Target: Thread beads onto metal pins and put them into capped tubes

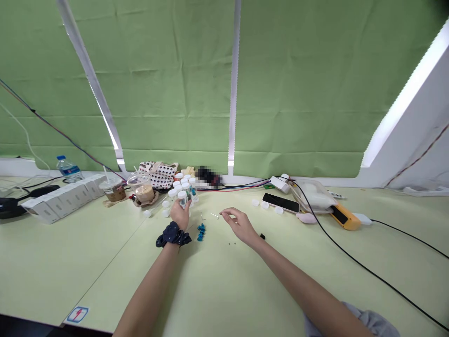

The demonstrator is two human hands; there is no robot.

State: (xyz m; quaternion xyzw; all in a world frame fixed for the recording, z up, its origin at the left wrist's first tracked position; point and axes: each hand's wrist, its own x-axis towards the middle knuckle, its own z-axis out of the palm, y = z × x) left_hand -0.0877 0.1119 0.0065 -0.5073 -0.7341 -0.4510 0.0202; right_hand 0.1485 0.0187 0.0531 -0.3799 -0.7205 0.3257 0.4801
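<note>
Now L hand clasps vial; R hand pinched tog. nr pin.

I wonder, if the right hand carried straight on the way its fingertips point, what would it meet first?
Probably the small metal pin lying just beyond the fingertips of the right hand. Farther along is the left hand, holding a vial. Depth is uncertain.

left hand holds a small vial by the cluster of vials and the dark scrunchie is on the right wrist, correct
No: the head view shows the scrunchie on the left wrist, not the right. The left hand does hold a vial by the cluster of vials.
</note>
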